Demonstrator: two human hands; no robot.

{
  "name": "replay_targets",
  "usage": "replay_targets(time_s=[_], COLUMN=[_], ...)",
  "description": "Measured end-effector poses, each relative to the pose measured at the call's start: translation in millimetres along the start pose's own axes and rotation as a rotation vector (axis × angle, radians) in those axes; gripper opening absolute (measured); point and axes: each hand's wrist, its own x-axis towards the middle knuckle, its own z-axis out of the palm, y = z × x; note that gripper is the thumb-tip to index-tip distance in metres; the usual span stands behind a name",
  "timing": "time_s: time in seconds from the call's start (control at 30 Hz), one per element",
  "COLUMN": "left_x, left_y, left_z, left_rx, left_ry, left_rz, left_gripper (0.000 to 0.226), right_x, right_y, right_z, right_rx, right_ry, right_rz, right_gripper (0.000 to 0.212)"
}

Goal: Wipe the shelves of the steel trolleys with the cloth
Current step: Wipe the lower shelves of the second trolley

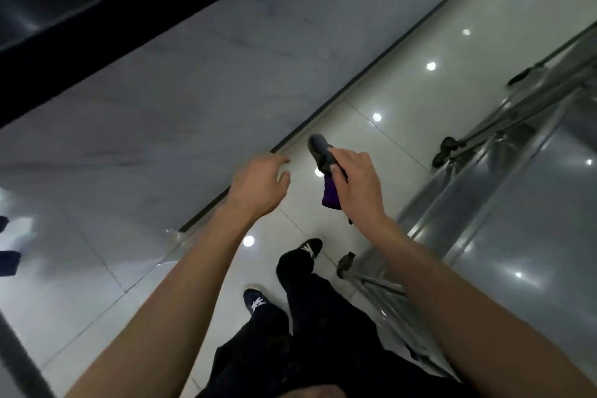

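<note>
Here the blurred frame cuts off dark shapes at the left edge, the left hand (260,182) hangs open with relaxed fingers, the right hand (357,179) pinches the grey-purple cloth (324,168) above the floor (403,52), beside the steel trolley (504,203), partly cropped.

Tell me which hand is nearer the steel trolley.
Right. The right hand, gripping the cloth, hangs just left of the steel trolley; the left hand is further left, over the floor.

trolley (504,203) cut off right, cloth (323,155) partly hidden
</note>
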Motion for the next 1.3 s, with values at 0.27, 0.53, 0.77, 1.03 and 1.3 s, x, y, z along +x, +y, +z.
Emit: replay_targets(time_s=[0.27, 0.53, 0.77, 1.03, 1.3], left_x=[137.8, 231.7, 319.4, 414.6, 464.7], left_y=[70.9, 139.7, 188.7, 260.5, 338.7], left_z=[-3.7, -0.5, 13.1, 18.3, 60.3], left_rx=[0.141, 0.157, 0.188, 0.257, 0.333], left_ry=[-0.12, -0.22, -0.331, -0.402, -0.536], left_rz=[0.225, 0.388, 0.536, 0.786, 0.986], left_gripper=[0.041, 0.04, 0.041, 0.04, 0.039], right_x=[71.4, 112.8, 144.2, 180.9, 180.1], right_y=[80.7, 139.5, 188.8, 229.3, 275.0], right_z=[-24.2, -65.9, -82.4, -102.1, -109.8], right_rx=[0.005, -0.1, -0.144, -0.214, -0.19], right_ry=[0.134, 0.217, 0.251, 0.418, 0.517], right_rz=[0.143, 0.309, 0.504, 0.7, 0.955], right_gripper=[0.032, 0.032, 0.032, 0.031, 0.03])
